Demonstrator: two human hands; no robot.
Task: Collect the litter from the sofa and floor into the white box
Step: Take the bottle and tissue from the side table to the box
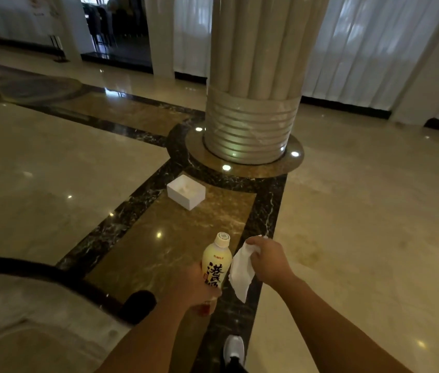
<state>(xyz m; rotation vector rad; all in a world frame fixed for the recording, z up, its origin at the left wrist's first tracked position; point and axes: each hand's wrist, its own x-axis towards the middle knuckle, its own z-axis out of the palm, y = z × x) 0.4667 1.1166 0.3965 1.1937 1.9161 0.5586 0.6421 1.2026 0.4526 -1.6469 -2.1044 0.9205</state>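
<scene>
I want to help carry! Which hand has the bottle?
The left hand holds the bottle. The right hand holds only a white tissue.

Pale yellow bottle (216, 261) (black lettering, white cap); white tissue (241, 271); white box (186, 192).

The left hand (199, 286) holds a bottle (216, 261) upright, and the right hand (269, 258) just beside it holds a tissue (241, 273) hanging from its fingers (253, 244). Ahead of the fingers and slightly left, well apart, the box (186, 193) sits on the floor (361, 211). Beyond the box rises a column (253, 103). A sofa (24, 319) lies left of the hands; a shoe (234, 348) is below them.
</scene>
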